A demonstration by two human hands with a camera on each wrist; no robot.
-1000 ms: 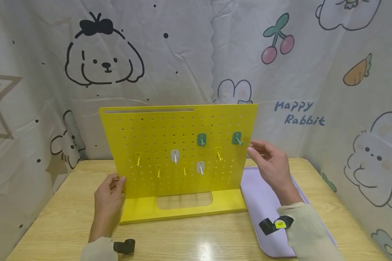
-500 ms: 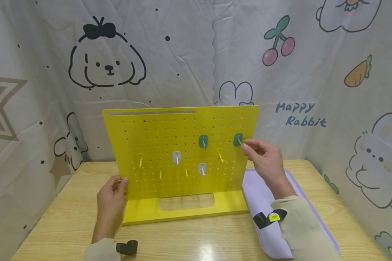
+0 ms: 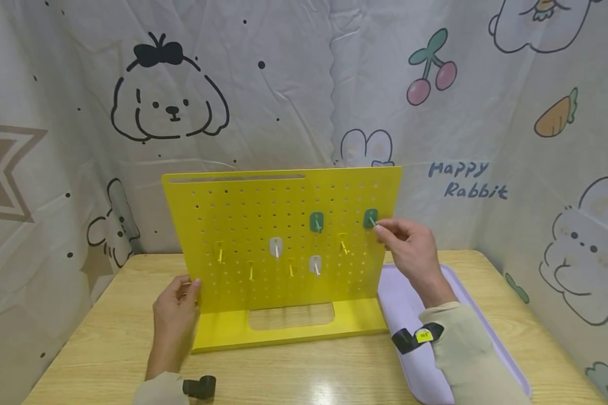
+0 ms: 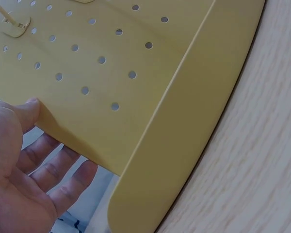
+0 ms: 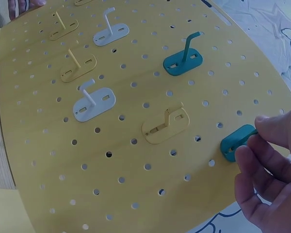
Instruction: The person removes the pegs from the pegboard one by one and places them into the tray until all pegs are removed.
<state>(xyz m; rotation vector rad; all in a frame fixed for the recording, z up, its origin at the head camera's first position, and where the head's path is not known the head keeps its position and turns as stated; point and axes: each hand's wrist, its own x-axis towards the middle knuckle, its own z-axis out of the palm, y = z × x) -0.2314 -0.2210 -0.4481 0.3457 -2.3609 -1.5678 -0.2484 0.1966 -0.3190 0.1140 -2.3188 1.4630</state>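
A yellow pegboard [image 3: 253, 225] stands upright on its own yellow base. My left hand [image 3: 174, 323] grips the board's left edge low down, thumb on the front face and the other fingers at the rim and behind it, as the left wrist view shows. At the board's right side, my right hand [image 3: 410, 253] pinches the peg of a green hook [image 5: 235, 143] between thumb and forefinger; the hook's plate lies against the board. Another green hook [image 3: 316, 222] sits to its left. White hooks [image 3: 276, 247] and several yellow hooks [image 3: 343, 244] are fixed lower down.
A lilac tray [image 3: 400, 298] lies on the wooden table [image 3: 278, 377] to the right of the board, partly under my right forearm. Printed fabric [image 3: 284, 84] hangs behind and on both sides.
My right hand has moved left from beside the board's right edge to the right green hook and now pinches its peg. The left hand stays on the left edge. The head view has shifted slightly.
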